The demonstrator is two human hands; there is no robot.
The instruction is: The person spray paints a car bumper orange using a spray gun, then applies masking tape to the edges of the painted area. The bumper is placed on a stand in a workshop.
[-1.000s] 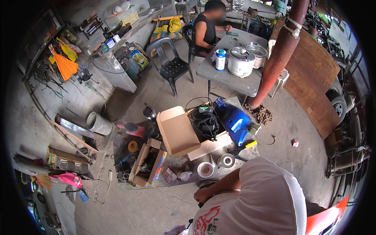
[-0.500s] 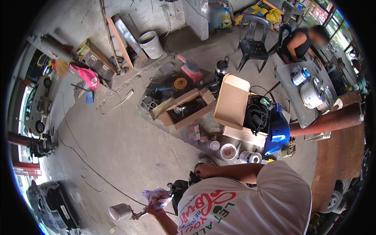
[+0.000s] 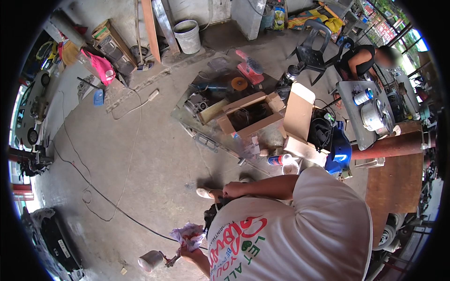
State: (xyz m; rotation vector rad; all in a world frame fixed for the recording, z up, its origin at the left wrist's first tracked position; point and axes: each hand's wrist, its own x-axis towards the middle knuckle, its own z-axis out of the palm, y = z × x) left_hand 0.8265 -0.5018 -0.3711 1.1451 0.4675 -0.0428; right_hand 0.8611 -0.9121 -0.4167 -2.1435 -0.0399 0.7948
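My left hand [image 3: 193,255] is closed at the lower middle of the view. It grips a spray gun [image 3: 169,260] with a pale round cup [image 3: 150,261] pointing left, along with a crumpled whitish-purple cloth [image 3: 187,234] bunched over the fingers. A dark hose [image 3: 136,221] runs across the floor toward this hand. My right hand [image 3: 233,189] is held in front of my body with fingers curled, just above a dark item at my waist. Whatever lies inside its fingers is hidden. One light-coloured shoe [image 3: 203,192] shows beside it.
Ahead lie an open cardboard box [image 3: 248,118], an orange disc [image 3: 239,84], a red-handled tool [image 3: 250,68] and a second box [image 3: 298,112]. A blue panel [image 3: 338,157] and grey table [image 3: 349,100] stand right, with a person [image 3: 360,63] seated behind. A bucket [image 3: 188,38] stands at the wall.
The view has shifted, and the floor items around the boxes now sit further right. My right hand appears slightly higher and further left. A shoe has come into sight; the left hand keeps its hold.
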